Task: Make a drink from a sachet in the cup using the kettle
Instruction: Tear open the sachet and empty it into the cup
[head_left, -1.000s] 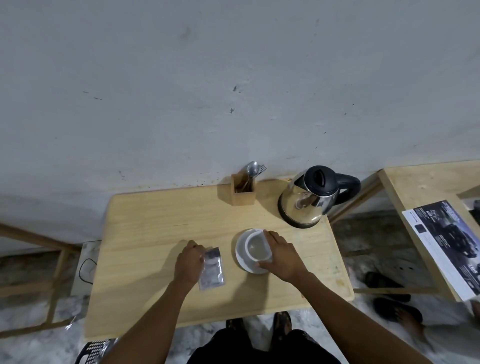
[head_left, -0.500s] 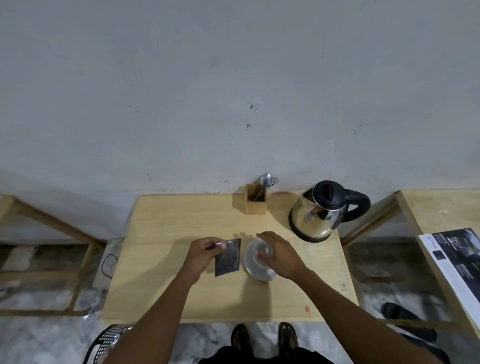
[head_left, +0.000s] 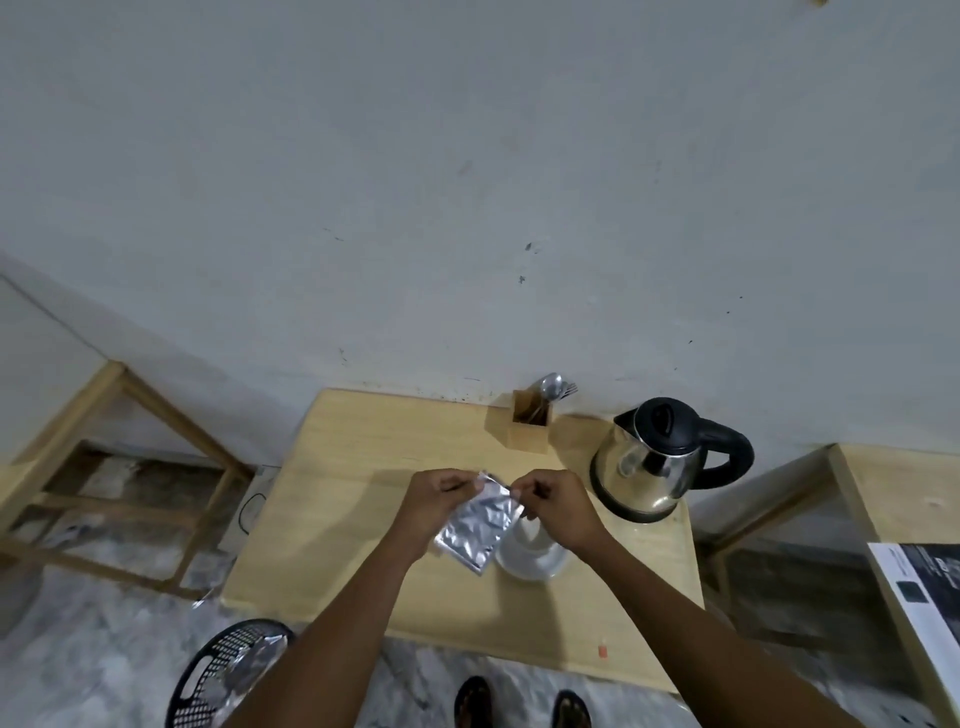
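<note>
Both hands pinch the top edge of the silver sachet (head_left: 478, 522), which hangs tilted above the table (head_left: 337, 519), long axis running from upper right to lower left. Half a second ago only the left hand (head_left: 434, 501) held it; the right hand (head_left: 558, 506) has left the cup (head_left: 532, 535) to join it. Kettle (head_left: 654, 462) stands at far right.

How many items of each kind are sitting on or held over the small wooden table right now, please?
Kettle: 1
Wooden utensil holder: 1
White cup on its saucer: 1 each, 2
Foil sachet, pinched by the left hand and right hand: 1
Total: 5; the utensils in the holder are too small to count.
</note>
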